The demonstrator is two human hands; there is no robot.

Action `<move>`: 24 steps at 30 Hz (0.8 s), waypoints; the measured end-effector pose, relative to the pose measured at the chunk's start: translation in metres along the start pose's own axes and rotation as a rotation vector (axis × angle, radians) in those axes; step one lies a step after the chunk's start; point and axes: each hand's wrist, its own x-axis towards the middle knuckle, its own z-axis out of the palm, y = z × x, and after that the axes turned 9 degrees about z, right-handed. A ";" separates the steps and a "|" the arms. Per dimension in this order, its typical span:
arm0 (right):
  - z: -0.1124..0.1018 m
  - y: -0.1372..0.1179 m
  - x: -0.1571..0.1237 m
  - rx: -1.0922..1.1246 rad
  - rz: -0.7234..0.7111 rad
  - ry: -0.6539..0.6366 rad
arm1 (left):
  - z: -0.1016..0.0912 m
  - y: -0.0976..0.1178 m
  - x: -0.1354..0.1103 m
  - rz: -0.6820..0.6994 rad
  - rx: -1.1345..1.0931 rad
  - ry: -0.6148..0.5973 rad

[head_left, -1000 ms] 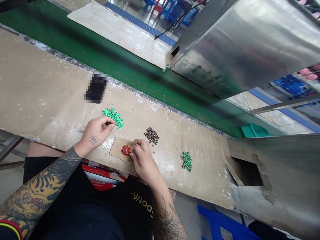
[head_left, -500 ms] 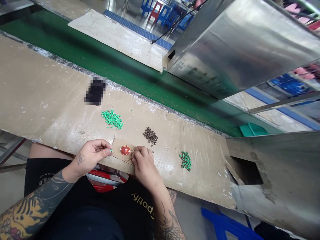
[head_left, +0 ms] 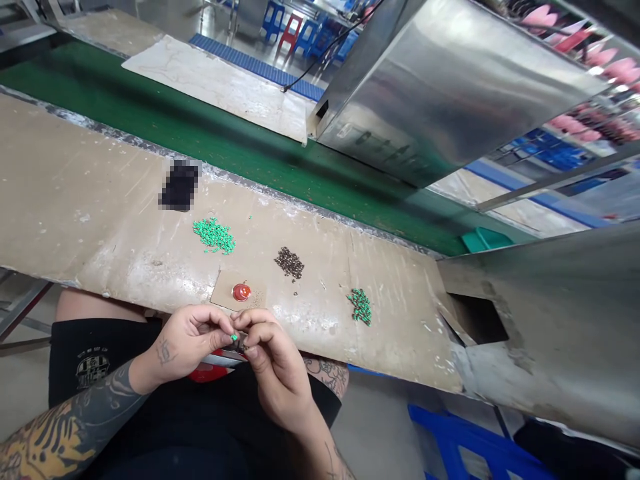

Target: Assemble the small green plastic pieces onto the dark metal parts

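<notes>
The left hand (head_left: pixel 187 340) and the right hand (head_left: pixel 277 367) were held pressed together over the near edge of the worktop (head_left: pixel 110 233), fingertips meeting on a tiny green bead (head_left: pixel 234 338) beside a small dark piece (head_left: pixel 243 344); which hand pinched which could not be told. A steady fingertip pinch was judged best, as pieces so small are easily dropped. A red domed cap (head_left: pixel 241 292) lay on a cardboard square (head_left: pixel 224 288). Against the earlier frame, both hands had been drawn back off the cardboard, leaving the cap uncovered.

Bead piles (head_left: pixel 214 235) on bench (head_left: pixel 75 200), cardboard (head_left: pixel 223 297) before them
</notes>
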 end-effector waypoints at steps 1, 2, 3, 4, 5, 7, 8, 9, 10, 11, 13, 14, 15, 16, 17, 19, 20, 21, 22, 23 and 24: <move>-0.001 -0.001 0.000 -0.011 -0.004 -0.006 | 0.001 0.001 -0.001 0.000 0.005 -0.007; -0.002 -0.002 0.000 -0.019 -0.004 -0.013 | 0.002 0.002 -0.002 -0.001 0.009 -0.015; -0.003 -0.002 0.000 -0.025 -0.003 -0.020 | 0.002 0.004 -0.003 -0.002 0.015 -0.022; -0.003 -0.003 0.000 -0.027 0.000 -0.027 | 0.003 0.005 -0.003 -0.003 0.023 -0.027; -0.003 -0.003 0.000 -0.028 0.001 -0.031 | 0.003 0.006 -0.004 -0.001 0.032 -0.032; -0.003 -0.003 -0.001 -0.032 0.001 -0.031 | 0.004 0.008 -0.005 0.011 0.049 -0.044; -0.003 -0.002 -0.001 -0.035 0.001 -0.029 | 0.004 0.008 -0.005 0.015 0.054 -0.051; -0.003 -0.002 -0.001 -0.037 0.002 -0.028 | 0.005 0.008 -0.006 0.019 0.057 -0.059; -0.002 -0.002 -0.001 -0.039 0.004 -0.027 | 0.004 0.008 -0.006 0.021 0.062 -0.067; -0.002 -0.001 -0.001 -0.039 0.005 -0.025 | 0.004 0.008 -0.006 0.026 0.072 -0.073; -0.002 -0.001 -0.001 -0.037 0.007 -0.023 | 0.004 0.008 -0.006 0.039 0.103 -0.082; -0.002 -0.001 -0.001 -0.038 0.009 -0.021 | 0.004 0.009 -0.006 0.047 0.120 -0.085; -0.002 -0.001 -0.001 -0.042 0.011 -0.019 | 0.004 0.009 -0.006 0.055 0.135 -0.089; -0.002 0.000 -0.001 -0.047 0.012 -0.017 | 0.004 0.009 -0.006 0.061 0.148 -0.091; -0.003 0.000 -0.001 -0.055 0.013 -0.017 | 0.004 0.009 -0.006 0.066 0.158 -0.093; -0.003 -0.001 0.000 -0.072 0.012 -0.020 | 0.004 0.010 -0.006 0.074 0.176 -0.092; -0.003 -0.001 0.001 -0.083 0.009 -0.025 | 0.004 0.009 -0.006 0.078 0.180 -0.092; -0.003 -0.002 0.001 -0.094 0.005 -0.031 | 0.004 0.009 -0.006 0.081 0.180 -0.092; -0.004 -0.002 0.002 -0.107 0.002 -0.038 | 0.004 0.009 -0.006 0.084 0.180 -0.094; -0.004 -0.003 0.002 -0.118 -0.001 -0.045 | 0.004 0.008 -0.007 0.085 0.182 -0.097; -0.004 -0.003 0.002 -0.129 -0.003 -0.052 | 0.004 0.008 -0.007 0.086 0.186 -0.099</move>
